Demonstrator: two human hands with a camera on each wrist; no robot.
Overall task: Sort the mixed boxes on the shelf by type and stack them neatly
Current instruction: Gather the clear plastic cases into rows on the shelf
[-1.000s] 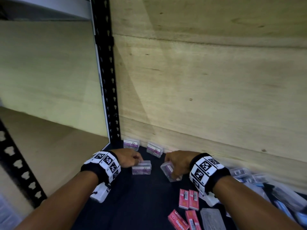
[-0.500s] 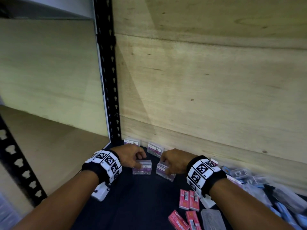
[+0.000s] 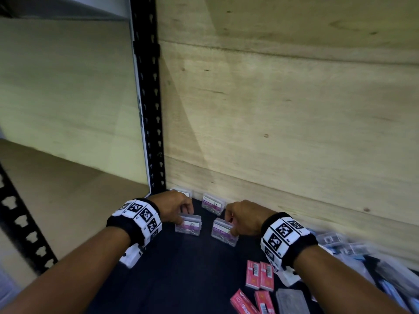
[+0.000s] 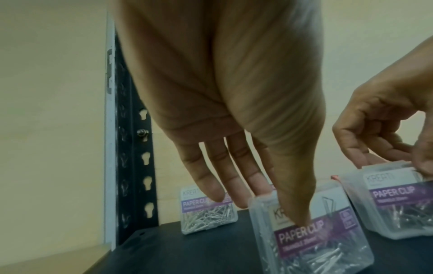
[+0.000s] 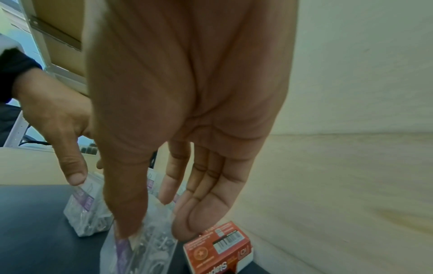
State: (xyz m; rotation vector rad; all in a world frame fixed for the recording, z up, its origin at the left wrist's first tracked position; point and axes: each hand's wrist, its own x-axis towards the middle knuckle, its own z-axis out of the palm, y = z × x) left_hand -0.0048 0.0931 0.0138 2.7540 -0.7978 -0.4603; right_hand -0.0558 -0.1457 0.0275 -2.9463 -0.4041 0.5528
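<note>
Clear paper clip boxes with purple labels stand on the dark shelf (image 3: 181,279). My left hand (image 3: 183,217) pinches one paper clip box (image 3: 188,226) from above, thumb on its label (image 4: 311,231) and fingers behind it. Just to the right, my right hand (image 3: 231,225) pinches a second paper clip box (image 3: 223,232), thumb in front and fingers behind (image 5: 140,250). Both boxes sit side by side on the shelf. Two more paper clip boxes stand by the back wall, one (image 3: 213,203) between my hands and one (image 4: 208,213) in the corner, partly hidden by my left hand.
Red staples boxes (image 3: 259,276) and a grey box (image 3: 292,302) lie at the front right. A blurred heap of clear and blue boxes (image 3: 340,243) fills the right side. A black slotted upright (image 3: 149,109) marks the shelf's left end, and a wooden back wall (image 3: 283,132) stands close behind.
My right hand has carried its tilted box leftward and brought it level beside the left hand's box. The left hand and its box have barely shifted.
</note>
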